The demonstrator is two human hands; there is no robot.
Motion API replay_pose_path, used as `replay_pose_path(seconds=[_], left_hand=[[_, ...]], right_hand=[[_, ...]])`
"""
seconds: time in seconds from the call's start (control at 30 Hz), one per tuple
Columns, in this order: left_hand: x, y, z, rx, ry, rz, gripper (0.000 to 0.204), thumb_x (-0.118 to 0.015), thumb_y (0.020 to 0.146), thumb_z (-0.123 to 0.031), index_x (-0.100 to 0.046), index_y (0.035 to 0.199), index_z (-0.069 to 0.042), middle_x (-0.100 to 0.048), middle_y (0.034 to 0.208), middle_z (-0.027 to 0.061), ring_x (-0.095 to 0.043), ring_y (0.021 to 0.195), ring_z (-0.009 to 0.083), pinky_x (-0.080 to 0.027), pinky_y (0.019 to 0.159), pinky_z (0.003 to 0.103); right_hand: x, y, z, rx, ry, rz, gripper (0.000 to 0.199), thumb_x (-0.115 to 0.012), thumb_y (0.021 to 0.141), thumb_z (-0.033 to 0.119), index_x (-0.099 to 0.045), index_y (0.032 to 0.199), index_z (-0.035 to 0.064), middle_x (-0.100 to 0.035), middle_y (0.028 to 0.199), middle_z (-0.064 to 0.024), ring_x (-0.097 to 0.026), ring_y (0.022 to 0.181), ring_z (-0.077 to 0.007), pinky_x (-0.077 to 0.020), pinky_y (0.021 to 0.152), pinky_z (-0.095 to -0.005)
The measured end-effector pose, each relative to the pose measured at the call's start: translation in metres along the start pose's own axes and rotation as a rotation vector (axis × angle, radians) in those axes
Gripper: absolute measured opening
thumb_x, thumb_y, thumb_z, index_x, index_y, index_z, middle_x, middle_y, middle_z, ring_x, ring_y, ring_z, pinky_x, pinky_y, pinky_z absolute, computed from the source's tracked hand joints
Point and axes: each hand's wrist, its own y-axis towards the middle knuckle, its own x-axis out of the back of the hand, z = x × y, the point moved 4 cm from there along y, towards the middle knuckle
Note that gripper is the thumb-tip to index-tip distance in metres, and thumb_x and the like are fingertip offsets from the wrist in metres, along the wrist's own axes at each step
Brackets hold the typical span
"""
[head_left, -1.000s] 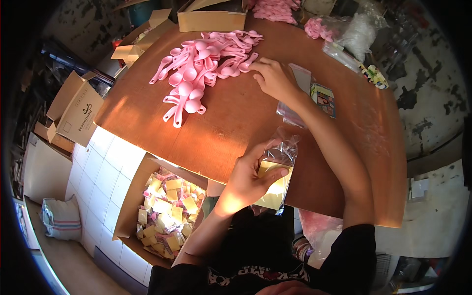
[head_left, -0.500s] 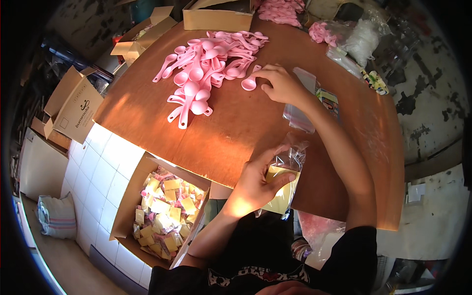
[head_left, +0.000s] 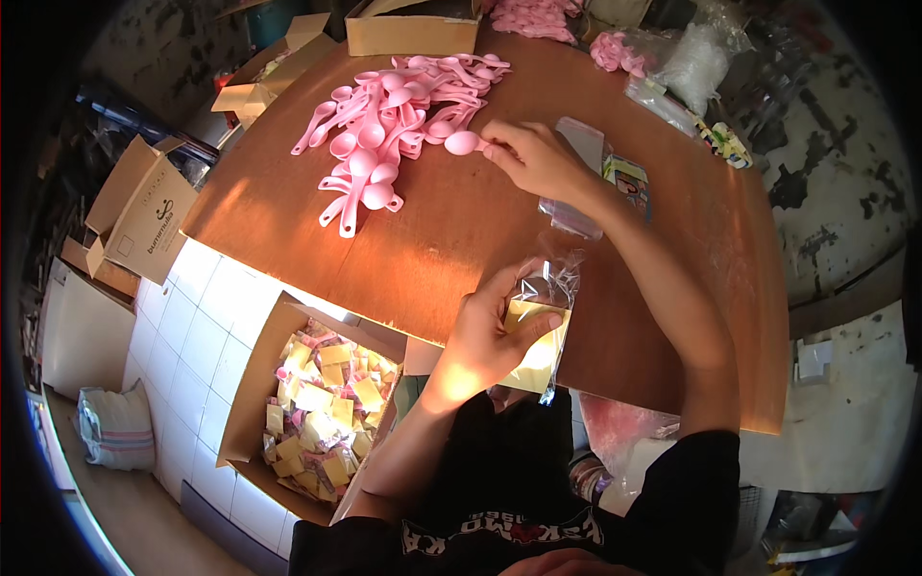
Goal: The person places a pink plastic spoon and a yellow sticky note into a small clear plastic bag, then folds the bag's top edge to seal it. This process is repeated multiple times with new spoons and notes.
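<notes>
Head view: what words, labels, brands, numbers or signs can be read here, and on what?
I won't copy wording; print shows here:
Carton, far left: dark logo and lettering; its smaller marks are too small to read.
Black shirt: pale lettering, partly creased.
Small pack on the table: coloured print, too small to read.
Bagged card in the left hand, spoon in the right hand: no print can be made out.

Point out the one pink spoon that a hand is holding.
The held spoon is at the near right of the pile, bowl pointing left: the right hand pinches its handle, while no hand touches the piled ones.
</notes>
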Motion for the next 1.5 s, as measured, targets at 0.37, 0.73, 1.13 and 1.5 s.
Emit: replay_pose_path(seconds=[0.37, 0.73, 1.13, 1.5], left_hand=[[-0.005, 0.001, -0.001, -0.033, -0.010, -0.033, 0.060, -0.074, 0.087, -0.002, -0.044, 0.138, 0.006, -0.070, 0.109, 0.0119, -0.062, 0.101, 0.0109, -0.050, 0.087, 0.026], [-0.019, 0.007, -0.021, -0.033, 0.206, 0.145, 0.068, -0.074, 0.085, 0.003, -0.039, 0.142, 0.006, -0.063, 0.118, 0.0128, -0.065, 0.105, 0.0167, -0.051, 0.094, 0.031], [-0.025, 0.010, -0.019, -0.011, 0.217, 0.248, 0.055, -0.065, 0.093, 0.001, -0.041, 0.142, 0.004, -0.068, 0.111, 0.0125, -0.064, 0.104, 0.0151, -0.052, 0.090, 0.029], [-0.032, 0.009, -0.025, -0.078, 0.010, 0.168, 0.049, -0.068, 0.094, -0.011, -0.049, 0.137, 0.003, -0.067, 0.109, 0.0108, -0.061, 0.100, 0.0118, -0.051, 0.087, 0.029]], right_hand=[[0.116, -0.119, 0.072, -0.436, 0.364, 0.043, 0.016, -0.064, 0.093, 0.007, -0.068, 0.107, 0.0000, -0.067, 0.090, -0.0022, -0.060, 0.080, -0.0059, -0.0493, 0.071, -0.0226], [0.114, -0.124, 0.100, -0.154, 0.136, 0.253, 0.012, -0.067, 0.086, 0.003, -0.070, 0.097, -0.0012, -0.067, 0.085, -0.0085, -0.064, 0.078, -0.0193, -0.0490, 0.070, -0.0306], [0.122, -0.131, 0.110, -0.188, 0.242, 0.181, 0.018, -0.065, 0.086, -0.001, -0.065, 0.104, -0.0002, -0.069, 0.087, -0.0081, -0.066, 0.081, -0.0154, -0.0513, 0.073, -0.0288], [0.114, -0.133, 0.130, -0.067, 0.069, -0.215, 0.033, -0.076, 0.078, 0.003, -0.062, 0.108, 0.0027, -0.069, 0.094, -0.0100, -0.068, 0.078, -0.0200, -0.0543, 0.074, -0.0315]])
